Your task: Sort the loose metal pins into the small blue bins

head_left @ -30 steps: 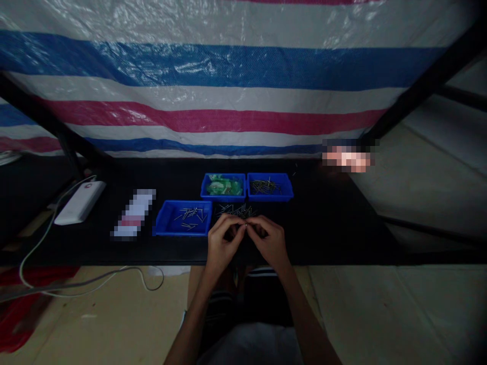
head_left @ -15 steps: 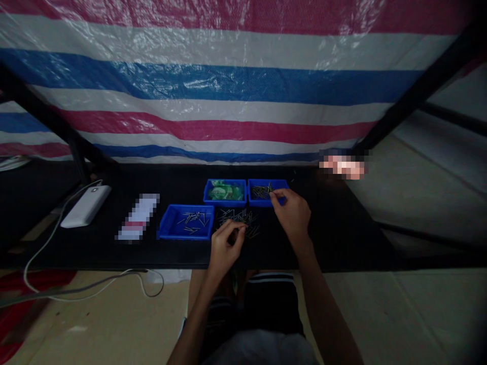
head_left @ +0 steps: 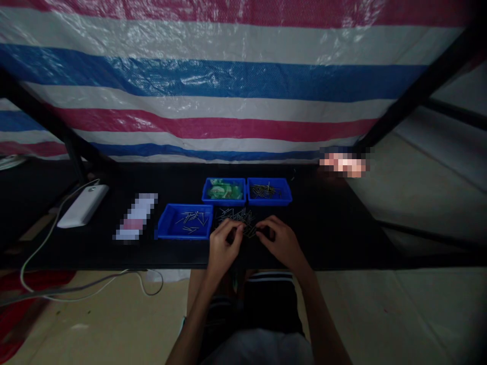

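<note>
pins (head_left: pixel 236 217): thin shiny metal | trays (head_left: pixel 185 223): smooth blue plastic | tarp (head_left: pixel 213 81): glossy (crinkled) woven plastic

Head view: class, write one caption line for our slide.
Left hand and right hand meet over loose metal pins on a black table, beside three blue trays.

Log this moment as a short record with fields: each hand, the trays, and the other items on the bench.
left hand: fingers curled at the loose pins; what they pinch is too small to tell
right hand: fingertips down beside the same pins
near tray: blue, a few pins inside
far left tray: blue, green pieces
far right tray: blue, dark pins
bench: black
power bank: white, cabled, far left
</note>
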